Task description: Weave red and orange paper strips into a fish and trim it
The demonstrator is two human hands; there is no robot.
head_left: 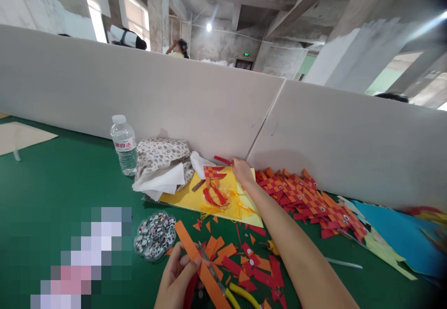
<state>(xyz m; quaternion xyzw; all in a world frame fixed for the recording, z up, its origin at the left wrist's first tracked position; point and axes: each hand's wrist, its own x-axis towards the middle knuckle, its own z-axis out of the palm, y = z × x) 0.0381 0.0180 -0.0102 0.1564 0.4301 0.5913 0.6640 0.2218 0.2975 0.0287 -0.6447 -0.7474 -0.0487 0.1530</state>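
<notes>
My left hand [179, 272] pinches a long orange paper strip [188, 241] low in the view. Some red paper shows under that hand. Yellow-handled scissors [218, 278] lie right against the strip, their blades pointing up and left. Farther off, by the white partition, my right hand [241, 169] has its fingers closed at the end of a red paper strip [222, 160]. Just below that hand, a woven red-and-orange paper fish [211, 173] rests on a yellow sheet [181, 196], beside red cord [217, 197] and yellow tassels [240, 206].
Many woven paper fish [300, 190] are heaped at the right, near blue paper [391, 230]. Orange and red scraps [226, 253] litter the green table [70, 169]. A container of googly eyes [155, 235], a water bottle [124, 146] and a patterned pouch [162, 153] stand left. A partition [174, 95] runs behind.
</notes>
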